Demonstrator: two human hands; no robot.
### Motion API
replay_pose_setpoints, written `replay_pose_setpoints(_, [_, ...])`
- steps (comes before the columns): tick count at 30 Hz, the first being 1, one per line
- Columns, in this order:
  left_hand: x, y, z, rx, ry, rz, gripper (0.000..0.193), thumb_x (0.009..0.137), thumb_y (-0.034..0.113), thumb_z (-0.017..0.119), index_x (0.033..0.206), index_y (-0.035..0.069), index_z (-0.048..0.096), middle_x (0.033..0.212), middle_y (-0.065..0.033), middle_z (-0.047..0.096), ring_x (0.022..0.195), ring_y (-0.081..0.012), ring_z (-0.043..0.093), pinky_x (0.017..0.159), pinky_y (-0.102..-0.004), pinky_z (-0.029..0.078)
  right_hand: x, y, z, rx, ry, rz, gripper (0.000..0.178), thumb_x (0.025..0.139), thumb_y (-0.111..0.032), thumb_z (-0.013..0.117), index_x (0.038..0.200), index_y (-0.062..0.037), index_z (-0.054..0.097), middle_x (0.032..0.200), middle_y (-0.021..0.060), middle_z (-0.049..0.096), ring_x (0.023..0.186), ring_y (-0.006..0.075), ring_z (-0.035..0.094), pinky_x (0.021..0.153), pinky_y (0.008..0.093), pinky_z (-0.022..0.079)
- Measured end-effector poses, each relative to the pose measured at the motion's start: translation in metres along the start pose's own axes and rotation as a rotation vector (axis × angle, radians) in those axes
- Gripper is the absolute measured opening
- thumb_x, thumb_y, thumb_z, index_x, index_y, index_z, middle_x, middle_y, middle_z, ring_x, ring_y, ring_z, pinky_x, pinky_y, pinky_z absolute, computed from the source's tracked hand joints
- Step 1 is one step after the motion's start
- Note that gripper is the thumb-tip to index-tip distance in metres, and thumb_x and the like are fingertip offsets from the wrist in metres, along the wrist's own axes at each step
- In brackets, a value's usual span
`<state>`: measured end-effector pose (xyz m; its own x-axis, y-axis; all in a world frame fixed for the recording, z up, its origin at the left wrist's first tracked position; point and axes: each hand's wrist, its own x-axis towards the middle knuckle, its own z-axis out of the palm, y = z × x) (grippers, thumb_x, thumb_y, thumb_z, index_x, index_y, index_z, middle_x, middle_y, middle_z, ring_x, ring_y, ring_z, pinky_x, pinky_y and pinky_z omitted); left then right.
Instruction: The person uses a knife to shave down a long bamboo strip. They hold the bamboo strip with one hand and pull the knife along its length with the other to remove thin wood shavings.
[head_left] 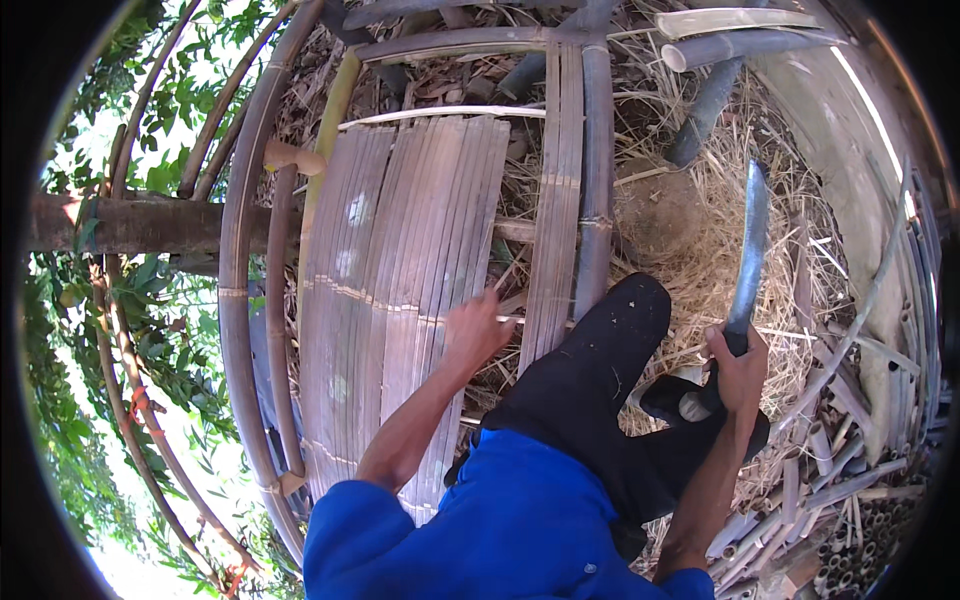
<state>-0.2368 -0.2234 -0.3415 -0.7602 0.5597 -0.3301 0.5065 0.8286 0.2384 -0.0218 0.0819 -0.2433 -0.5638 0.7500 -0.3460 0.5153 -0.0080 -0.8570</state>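
Observation:
My right hand [740,362] is wrapped round the dark handle of a machete [752,250]. Its long blade points up and away, above the straw-strewn ground to the right of my knee. Over the inner edge of a bamboo slat panel [400,220] is my left hand [478,328], its fingers slightly blurred. A thin pale bamboo strip [508,319] shows right beside those fingers; whether they grip it I cannot make out. The panel lies in a bamboo bench frame [596,150], with a gap between it and a narrower band of slats [558,200].
A round wooden block [660,210] sits in the straw beyond my knee. Cut bamboo poles [750,45] lie at the far right, and several bamboo pieces [810,500] are heaped at the near right. Bamboo rails [262,150] and leafy plants border the left.

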Motion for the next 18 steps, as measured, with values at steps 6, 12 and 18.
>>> replay_pose_setpoints(6, [-0.091,-0.037,0.022,0.035,-0.031,-0.063,0.037,0.086,0.028,0.068,0.112,0.006,0.054,0.085,-0.0198,0.07,0.081,-0.0393,0.072,0.066,-0.0508,0.057,-0.008,-0.003,-0.006,-0.013,-0.055,0.008,0.02,0.09,-0.016,0.077,0.092,-0.0014,0.063,0.067,0.0033,0.064,0.056,0.0097,0.059,0.053,0.0263,0.048])
replay_pose_setpoints(12, [-0.12,-0.05,0.026,-0.301,0.019,-0.215,0.025,0.086,0.012,0.061,0.106,0.004,0.05,0.085,-0.0235,0.068,0.072,-0.0424,0.07,0.064,-0.0541,0.056,-0.022,-0.039,0.004,0.054,-0.098,-0.006,0.017,0.09,-0.012,0.076,0.089,-0.0013,0.063,0.067,0.0028,0.064,0.055,0.0095,0.059,0.051,0.0258,0.047])
replay_pose_setpoints(18, [-0.117,-0.018,-0.036,-1.036,0.182,-0.252,0.039,0.108,0.024,0.049,0.135,-0.003,0.052,0.063,-0.0017,0.049,0.045,-0.0108,0.054,0.039,-0.0284,0.042,-0.037,-0.061,0.014,0.068,-0.131,-0.045,0.019,0.091,-0.015,0.076,0.087,-0.002,0.062,0.065,0.0032,0.063,0.052,0.0093,0.058,0.048,0.025,0.047])
